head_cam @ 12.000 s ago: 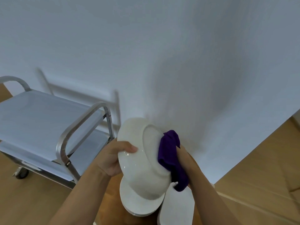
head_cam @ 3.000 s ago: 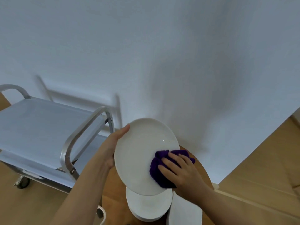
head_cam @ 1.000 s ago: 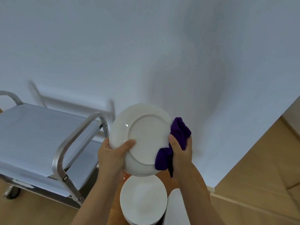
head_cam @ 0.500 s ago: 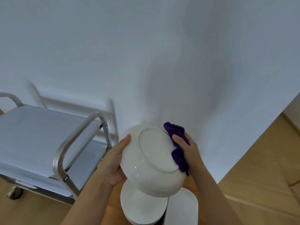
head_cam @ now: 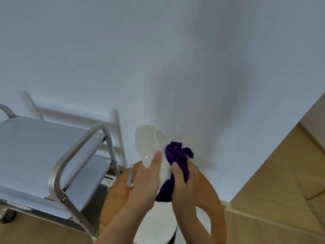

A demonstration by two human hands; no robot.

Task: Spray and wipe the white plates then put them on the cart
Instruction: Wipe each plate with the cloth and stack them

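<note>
I hold a white plate (head_cam: 149, 147) nearly on edge above a round wooden table (head_cam: 209, 194). My left hand (head_cam: 147, 180) grips its lower rim, thumb lying on the near face. My right hand (head_cam: 184, 180) clutches a purple cloth (head_cam: 177, 155) against the plate's right side. A stack of white plates (head_cam: 156, 224) lies on the table under my forearms. Another white plate (head_cam: 204, 219) peeks out to the right of my right arm.
A steel cart (head_cam: 58, 173) with two shelves and a tubular handle stands on the left, close to the table. A bottle with a pinkish base (head_cam: 130, 182) stands at the table's left edge. A white wall rises just behind. Wooden floor lies to the right.
The plate has tipped from showing its underside to standing almost on edge. My right hand with the cloth slid down along its right side, and my hands dropped closer to the table.
</note>
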